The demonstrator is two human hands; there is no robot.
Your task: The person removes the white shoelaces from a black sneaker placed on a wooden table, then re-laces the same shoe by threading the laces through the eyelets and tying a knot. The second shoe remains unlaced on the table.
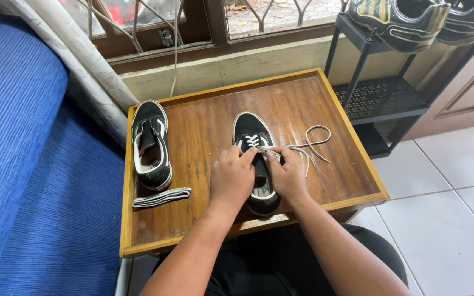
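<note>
black shoe (252,137) under left hand (231,178), right hand (289,175) pinching lace (315,143).

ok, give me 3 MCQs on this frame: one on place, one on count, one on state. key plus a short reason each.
1. Where does the folded lace lie?
A. on the blue couch
B. on the tray, just in front of the unlaced shoe
C. inside a shoe

2. How many black-and-white shoes are on the wooden tray?
A. one
B. two
C. three

3. What is the state of the shoe under the hands?
A. partly laced near the toe, lace ends loose
B. fully laced and tied
C. no lace at all

Key:
1 B: the flat bundle rests on the wood by the heel of the unlaced shoe.
2 B: only the unlaced shoe and the centre shoe sit there.
3 A: the left hand and right hand pinch the white lace, which trails onto the tray at the right.
</note>
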